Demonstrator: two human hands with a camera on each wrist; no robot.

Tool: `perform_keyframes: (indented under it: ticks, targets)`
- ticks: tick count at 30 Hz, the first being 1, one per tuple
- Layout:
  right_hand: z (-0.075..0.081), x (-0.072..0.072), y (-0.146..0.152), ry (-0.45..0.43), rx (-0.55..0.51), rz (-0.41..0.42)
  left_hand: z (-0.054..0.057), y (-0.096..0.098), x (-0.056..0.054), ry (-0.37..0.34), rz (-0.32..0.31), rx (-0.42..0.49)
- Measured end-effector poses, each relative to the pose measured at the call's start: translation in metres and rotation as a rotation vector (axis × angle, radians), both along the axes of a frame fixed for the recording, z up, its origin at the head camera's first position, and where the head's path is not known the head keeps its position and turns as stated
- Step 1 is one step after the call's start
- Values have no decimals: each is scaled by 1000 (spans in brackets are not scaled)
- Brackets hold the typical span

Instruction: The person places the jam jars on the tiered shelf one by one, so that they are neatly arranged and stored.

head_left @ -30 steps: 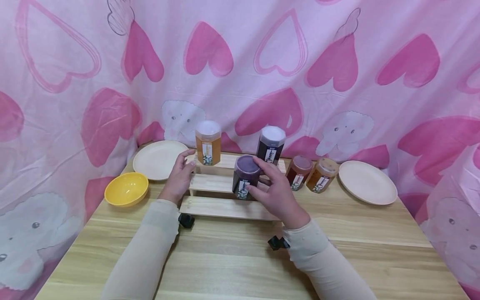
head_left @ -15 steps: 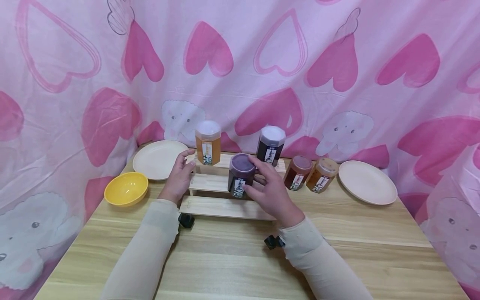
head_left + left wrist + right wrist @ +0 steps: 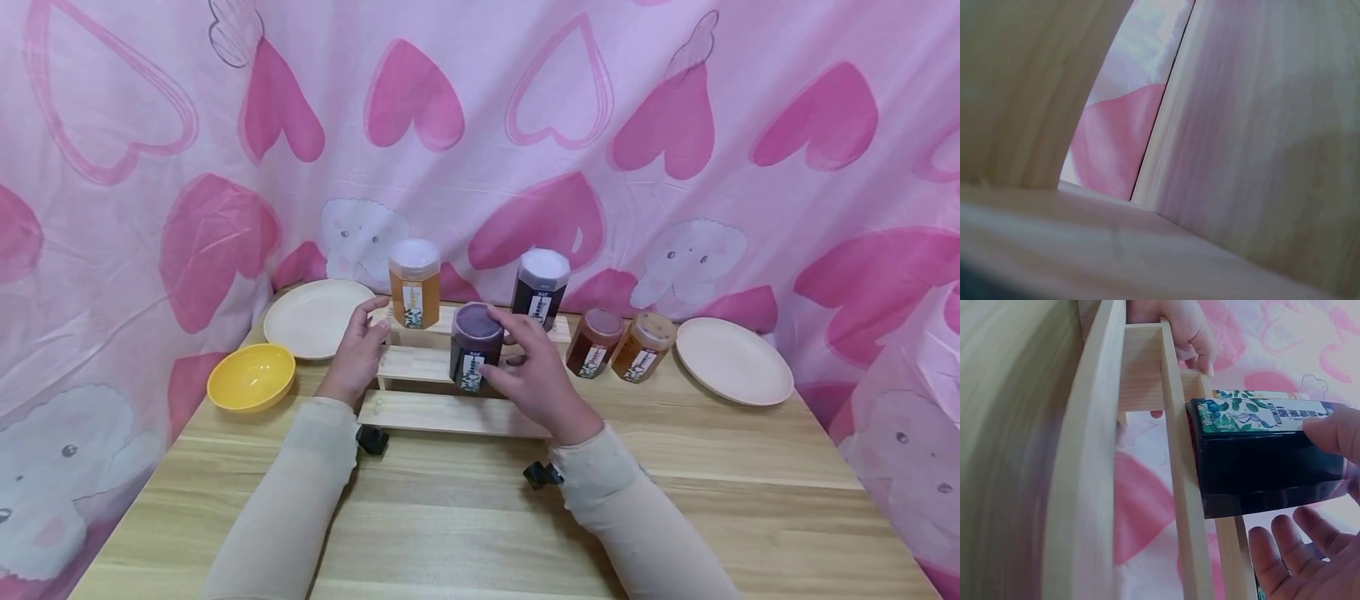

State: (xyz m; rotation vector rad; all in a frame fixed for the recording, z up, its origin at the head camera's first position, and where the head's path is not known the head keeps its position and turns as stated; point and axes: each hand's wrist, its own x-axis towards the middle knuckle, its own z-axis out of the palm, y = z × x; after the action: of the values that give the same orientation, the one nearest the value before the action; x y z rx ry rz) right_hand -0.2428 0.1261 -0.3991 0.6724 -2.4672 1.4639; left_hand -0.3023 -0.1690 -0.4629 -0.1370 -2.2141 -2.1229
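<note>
My right hand [image 3: 540,379] holds a dark jar [image 3: 474,354] with a purple lid, thumb on the label side and index finger at the lid. Upright, the jar is over the middle step of a three-tier wooden rack [image 3: 450,414]. In the right wrist view the jar's base [image 3: 1200,465] lies close against a plank; whether it bears weight there I cannot tell. My left hand [image 3: 356,354] grips the rack's left end near the top step. An amber jar [image 3: 415,292] and a second dark jar [image 3: 538,292], both white-lidded, stand on the top step.
Right of the rack stand a red-brown jar [image 3: 596,343] and an amber-brown jar [image 3: 643,348]. A pale plate [image 3: 733,361] lies beyond them. Another pale plate [image 3: 315,319] and a yellow bowl [image 3: 251,379] are at the left. A pink curtain [image 3: 480,125] hangs behind the table.
My right hand has carried the purple-lidded jar a little to the left along the rack. The left hand has kept its place. The head view has shifted very slightly.
</note>
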Motion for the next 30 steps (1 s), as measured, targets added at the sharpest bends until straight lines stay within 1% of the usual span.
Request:
perform_keyframes:
  ticks: [9, 13, 16, 19, 23, 26, 28, 30]
  targets:
    - [4, -4, -5, 4, 66, -26, 2, 0, 2, -12, 1, 11]
    - [4, -4, -4, -1, 67, -22, 3, 0, 3, -15, 0, 13]
    - [4, -4, -3, -5, 77, -19, 2, 0, 2, -16, -6, 12]
    - [6, -3, 0, -9, 115, -21, 2, 0, 1, -13, -8, 13]
    - [13, 1, 6, -1, 147, -13, 1, 1, 2, -8, 0, 13]
    - [22, 6, 13, 49, 123, -21, 1, 0, 3, -5, 4, 14]
    - [29, 9, 20, 101, 86, -43, 1, 0, 3, -2, 5, 14]
    - [36, 11, 28, 156, 46, -82, 0, 0, 3, 1, 2, 13]
